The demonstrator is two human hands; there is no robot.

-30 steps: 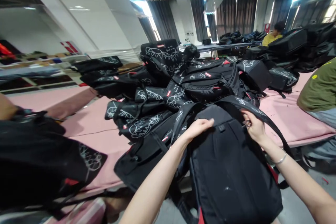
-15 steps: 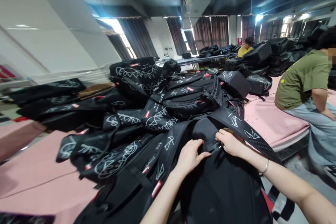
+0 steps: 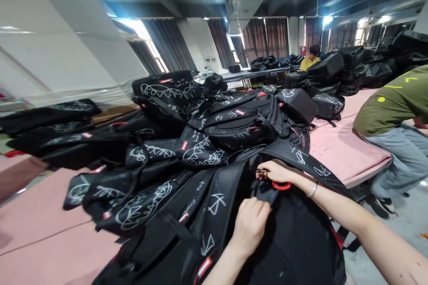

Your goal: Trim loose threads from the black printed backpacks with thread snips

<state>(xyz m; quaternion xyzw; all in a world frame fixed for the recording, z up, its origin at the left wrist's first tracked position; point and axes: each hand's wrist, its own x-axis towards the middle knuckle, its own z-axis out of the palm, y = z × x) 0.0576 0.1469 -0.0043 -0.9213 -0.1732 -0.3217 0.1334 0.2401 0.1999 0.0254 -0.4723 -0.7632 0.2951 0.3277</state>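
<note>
A black backpack (image 3: pixel 294 236) lies in front of me, its shoulder straps (image 3: pixel 216 202) marked with white scribbled drawings spread to either side. My left hand (image 3: pixel 253 222) is closed, its fingers pinching the black fabric near the top of the bag. Just above it, my right hand (image 3: pixel 276 172) is shut on what looks like a pair of scissors (image 3: pixel 281 185). A red handle loop shows under the palm, and a dark metal tip sticks out past the fingertips. The rest of the tool is hidden by the hand.
More black backpacks (image 3: pixel 244 120) with white scribbles and red tags are heaped ahead and to the left on a pink-covered table (image 3: pixel 351 147). At the right, a person in a green shirt (image 3: pixel 394 102) leans at the table edge. Another person in yellow (image 3: pixel 308 63) is farther back.
My right hand has moved left and up, and the red loop now shows. My left hand has come lower and closed. The person in green has bent forward to the right.
</note>
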